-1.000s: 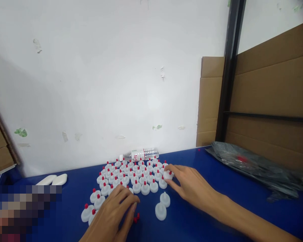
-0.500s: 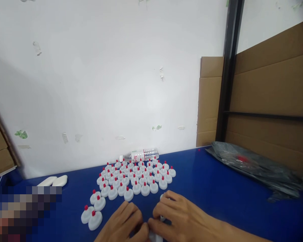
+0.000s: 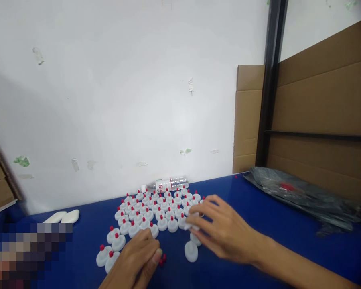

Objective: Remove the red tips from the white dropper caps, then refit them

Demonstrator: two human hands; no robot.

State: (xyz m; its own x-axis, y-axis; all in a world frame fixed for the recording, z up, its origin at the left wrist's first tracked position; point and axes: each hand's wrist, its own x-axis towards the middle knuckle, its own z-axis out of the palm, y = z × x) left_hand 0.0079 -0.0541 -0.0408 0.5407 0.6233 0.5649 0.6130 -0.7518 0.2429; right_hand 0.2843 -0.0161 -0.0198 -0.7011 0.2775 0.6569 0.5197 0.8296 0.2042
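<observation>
R arm enters at lower R, forearm slanting up & L, palm down; R hand (image 3: pixel 219 228) at the R front edge of the group, fingers bent toward L, clamped on a white cap (image 3: pixel 187 226), motion-blurred, so its top can't be read. L arm comes up from the bottom edge, pointing up & slightly R; L hand (image 3: pixel 141 253) low over the worktop (image 3: pixel 78 257), back of hand up, fingers curled in, thumb lying alongside the index finger. Can't tell if L fingers grip anything, as the hand hides its own underside.

Counts: red-tipped caps (image 3: pixel 172 225), approx. 40, tips up, packed close in the middle of the worktop, w/ a looser string of 4 at the L front, nearest one partly behind L hand. Plain caps w/o red tip: 2 on the worktop just below R hand, 1 in full view (image 3: pixel 191 251), 1 half covered by the fingers. Loose red tips (image 3: pixel 163 260): at least 2, just R of L thumb. Clear bottle (image 3: pixel 171 184), 1, on its side behind the group by the wall, white lid to L. White rounded pieces (image 3: pixel 70 216), 2, side by side at far L. Dark plastic bags (image 3: pixel 289 196) heaped at R, no. unclear, a red patch showing. Red speck (image 3: pixel 236 176), 1, near the worktop's back edge.
</observation>
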